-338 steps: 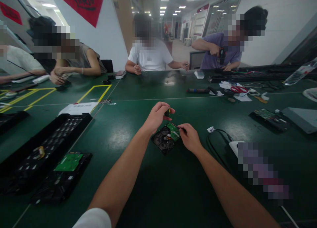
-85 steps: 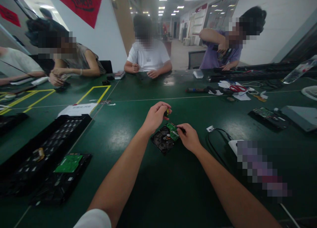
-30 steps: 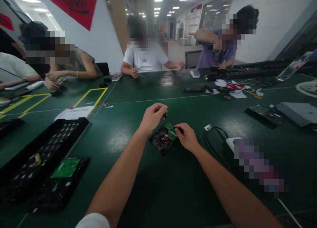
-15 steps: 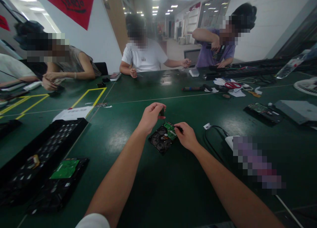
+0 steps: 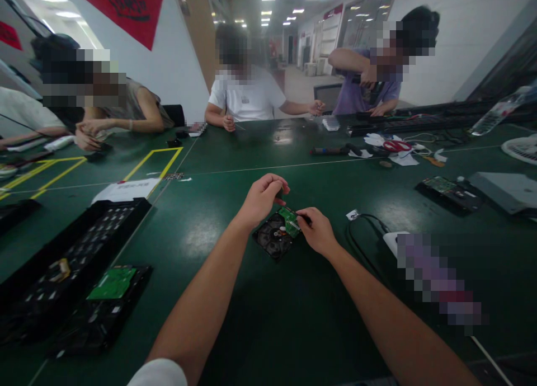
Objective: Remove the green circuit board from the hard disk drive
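Observation:
A hard drive (image 5: 273, 238) with a green circuit board lies on the dark green table in front of me, its board side up. Over its far edge, my left hand (image 5: 265, 194) is closed around a small dark tool (image 5: 280, 197), which looks like a screwdriver pointing down at the board; the fingers hide most of it. At the drive's right corner, my right hand (image 5: 315, 226) is closed, thumb and fingers pinching the edge beside the green board. Something dark shows between those fingers, perhaps the drive's own corner.
Left of my arm lies another hard drive (image 5: 104, 302) beside a long black tray (image 5: 79, 252). On the right are a white power strip (image 5: 394, 240) with its cable, a further drive (image 5: 448, 194) and a grey metal box (image 5: 503, 190). Several people sit across the table.
The fingers of my left hand have turned and curled slightly around the small dark tool. My right hand and the hard drive stay in place; the view has shifted slightly.

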Tool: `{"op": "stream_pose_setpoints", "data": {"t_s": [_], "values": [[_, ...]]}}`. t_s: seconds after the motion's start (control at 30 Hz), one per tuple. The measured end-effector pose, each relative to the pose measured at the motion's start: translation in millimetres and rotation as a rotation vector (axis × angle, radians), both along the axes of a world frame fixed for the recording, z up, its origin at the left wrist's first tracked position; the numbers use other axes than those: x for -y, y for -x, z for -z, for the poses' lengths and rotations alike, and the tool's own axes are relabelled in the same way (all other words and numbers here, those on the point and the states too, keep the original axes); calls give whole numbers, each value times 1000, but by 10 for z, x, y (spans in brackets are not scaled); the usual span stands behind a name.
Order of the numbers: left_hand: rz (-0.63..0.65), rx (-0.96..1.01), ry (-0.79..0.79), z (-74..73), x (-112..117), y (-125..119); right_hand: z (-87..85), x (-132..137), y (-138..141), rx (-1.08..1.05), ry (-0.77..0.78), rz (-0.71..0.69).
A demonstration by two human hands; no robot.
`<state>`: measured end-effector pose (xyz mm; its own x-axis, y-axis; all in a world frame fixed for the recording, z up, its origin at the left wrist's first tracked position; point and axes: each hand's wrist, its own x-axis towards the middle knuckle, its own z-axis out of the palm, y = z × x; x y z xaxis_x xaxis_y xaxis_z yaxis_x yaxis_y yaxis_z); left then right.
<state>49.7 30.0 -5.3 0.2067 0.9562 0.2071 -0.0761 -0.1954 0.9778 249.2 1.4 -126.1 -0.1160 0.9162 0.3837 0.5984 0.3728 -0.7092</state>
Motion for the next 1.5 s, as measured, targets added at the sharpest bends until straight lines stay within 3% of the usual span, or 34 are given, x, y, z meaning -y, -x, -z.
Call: {"op": "stream_pose_setpoints", "data": {"t_s": [0.5,0.83,1.03,1.37,1.5], "values": [[-62,-93,-75,3,-17,29,-37,17,10,-5,7,3],[64,166,120,-22,21,17,-39,17,13,-7,22,16],[-43,75,66,-15,-14,33,-47,17,13,2,33,13],[149,206,183,-8,24,24,-19,10,7,-8,36,4],[43,114,111,-2,12,8,-5,1,1,1,21,2]]}}
